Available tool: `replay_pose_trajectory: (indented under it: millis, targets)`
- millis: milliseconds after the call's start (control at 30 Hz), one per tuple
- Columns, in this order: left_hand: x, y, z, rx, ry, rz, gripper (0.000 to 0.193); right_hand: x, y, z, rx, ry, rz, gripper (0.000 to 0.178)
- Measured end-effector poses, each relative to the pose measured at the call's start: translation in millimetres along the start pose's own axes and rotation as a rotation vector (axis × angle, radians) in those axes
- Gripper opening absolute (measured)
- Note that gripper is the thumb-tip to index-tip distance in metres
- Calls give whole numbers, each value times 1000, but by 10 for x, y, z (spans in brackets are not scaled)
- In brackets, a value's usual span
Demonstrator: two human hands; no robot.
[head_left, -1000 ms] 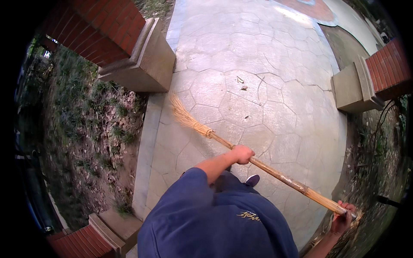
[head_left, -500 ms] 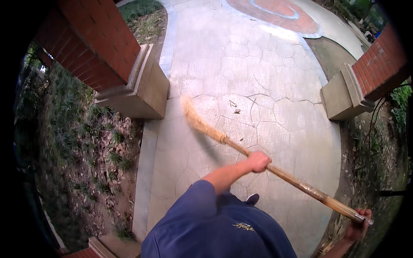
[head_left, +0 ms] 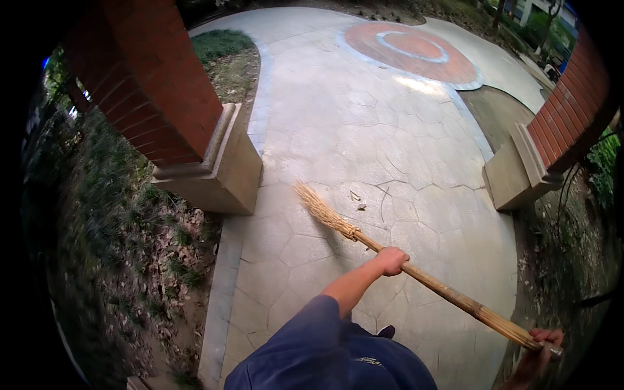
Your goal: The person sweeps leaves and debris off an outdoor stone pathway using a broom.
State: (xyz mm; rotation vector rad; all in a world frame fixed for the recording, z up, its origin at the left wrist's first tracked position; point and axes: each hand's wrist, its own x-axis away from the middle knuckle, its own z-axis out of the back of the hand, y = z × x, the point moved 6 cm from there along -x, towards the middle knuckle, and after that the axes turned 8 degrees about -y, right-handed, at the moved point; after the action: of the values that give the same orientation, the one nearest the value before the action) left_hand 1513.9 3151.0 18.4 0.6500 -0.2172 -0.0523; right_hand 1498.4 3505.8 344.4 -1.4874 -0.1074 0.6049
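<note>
A pale paved path runs up the middle of my remote view, between a left brick pillar and a right brick pillar. A straw broom slants over it, bristles toward upper left, handle toward lower right; I can't tell whether the tips touch. My left grip is closed round the handle's middle, my right grip round its end. Small scraps lie just right of the bristles. I judge this a sweeping stroke; the next move calls for swinging the bristles rightward, low, onto the scraps.
</note>
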Motion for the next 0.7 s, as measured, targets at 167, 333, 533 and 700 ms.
replay_pose_trajectory:
  millis: [167, 333, 533, 700]
  targets:
    - [27, 342, -1, -10, 38, -47, 14, -64, 66, 847, -258, -17, 88, 31]
    - [-3, 606, -132, -2, 122, -15, 12, -430, -110, 694, -45, 143, 347, 25]
    - [-62, 459, -339, 43, 141, 123, 12, -902, 296, 729, -238, -184, 170, 33]
    - [-94, 515, -429, -5, 141, 197, 17, -1173, 615, 945, -288, -307, 166, 38]
